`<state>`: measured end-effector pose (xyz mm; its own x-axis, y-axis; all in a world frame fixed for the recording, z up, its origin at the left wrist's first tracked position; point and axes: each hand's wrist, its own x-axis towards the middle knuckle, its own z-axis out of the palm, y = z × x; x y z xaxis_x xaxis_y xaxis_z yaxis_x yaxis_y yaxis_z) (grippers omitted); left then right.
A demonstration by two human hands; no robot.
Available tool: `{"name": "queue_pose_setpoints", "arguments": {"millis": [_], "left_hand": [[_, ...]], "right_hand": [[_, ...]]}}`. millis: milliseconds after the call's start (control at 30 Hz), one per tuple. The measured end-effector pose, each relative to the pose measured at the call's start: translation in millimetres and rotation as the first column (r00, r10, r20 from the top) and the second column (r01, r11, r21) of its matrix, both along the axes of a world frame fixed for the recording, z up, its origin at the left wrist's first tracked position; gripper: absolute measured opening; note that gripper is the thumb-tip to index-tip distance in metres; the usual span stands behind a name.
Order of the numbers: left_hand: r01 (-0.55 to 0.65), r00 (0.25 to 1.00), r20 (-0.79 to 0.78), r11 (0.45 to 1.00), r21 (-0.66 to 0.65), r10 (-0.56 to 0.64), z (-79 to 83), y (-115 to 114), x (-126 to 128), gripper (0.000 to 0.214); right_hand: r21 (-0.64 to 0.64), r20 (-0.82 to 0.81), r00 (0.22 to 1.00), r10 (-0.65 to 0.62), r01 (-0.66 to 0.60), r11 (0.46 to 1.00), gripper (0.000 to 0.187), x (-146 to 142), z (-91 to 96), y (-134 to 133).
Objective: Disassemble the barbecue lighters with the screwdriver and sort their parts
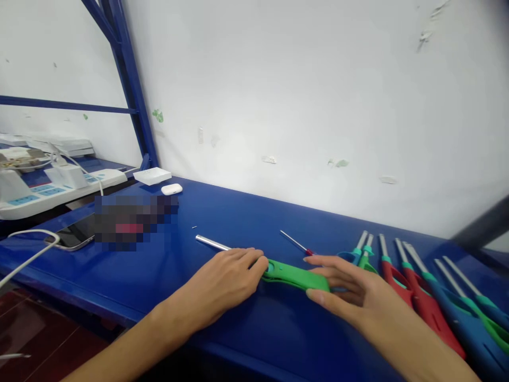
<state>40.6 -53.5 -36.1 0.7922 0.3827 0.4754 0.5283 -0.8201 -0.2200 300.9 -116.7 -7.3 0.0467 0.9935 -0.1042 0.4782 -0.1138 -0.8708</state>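
Observation:
A green long-nosed gas lighter [296, 275] lies across the middle of the blue table, its metal tube [212, 243] pointing left. My left hand [234, 276] is closed around the lighter's neck, covering the part where tube and handle meet. At the rear end of the handle is my right hand [350, 286], thumb against the near side and some fingers behind; its index finger stretches out above the handle. Just beyond this hand lies a thin screwdriver [309, 252] with a red handle. A tiny metal piece [194, 227] rests beyond the tube's tip.
Several lighters stand in a row at the right, among them a red lighter [433, 307] and a blue lighter [465, 318]. At the left are a phone [75, 233], a white earbud case [172, 189], a white box [152, 175] and a power strip [59, 193]. A white wall rises behind.

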Motion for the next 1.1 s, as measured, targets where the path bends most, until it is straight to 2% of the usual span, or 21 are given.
{"name": "queue_pose_setpoints", "arguments": {"millis": [167,333,533,767,1000,1100], "left_hand": [[-0.034,0.994,0.109,0.999,0.022,0.032,-0.9,9.9,-7.4,0.026],[-0.054,0.984,0.173,0.997,0.048,0.045,1.5,14.1,-9.4,0.024],[-0.049,0.980,0.195,0.996,0.068,0.035,4.6,10.9,-9.2,0.022],[-0.038,0.984,0.179,0.997,0.073,0.025,1.6,12.2,-9.6,0.024],[-0.029,0.986,0.166,0.996,0.080,0.015,-2.8,15.0,-8.8,0.026],[-0.025,0.987,0.158,0.997,0.071,0.014,-4.7,15.9,-9.9,0.026]], "right_hand": [[0.050,-0.297,0.953,0.056,-0.043,0.998,0.048,3.3,14.5,-5.4],[0.102,-0.422,0.904,0.064,-0.023,0.995,0.047,-5.1,21.5,-9.7],[0.101,-0.491,0.870,0.050,0.000,0.995,0.043,-7.4,23.6,-10.4],[0.073,-0.587,0.809,0.037,0.008,0.997,0.040,-8.7,17.2,-3.2],[0.068,-0.585,0.811,-0.027,0.082,0.994,0.038,-7.1,8.2,0.2],[0.068,-0.588,0.809,-0.014,0.066,0.996,0.042,-7.7,7.9,-0.3]]}}
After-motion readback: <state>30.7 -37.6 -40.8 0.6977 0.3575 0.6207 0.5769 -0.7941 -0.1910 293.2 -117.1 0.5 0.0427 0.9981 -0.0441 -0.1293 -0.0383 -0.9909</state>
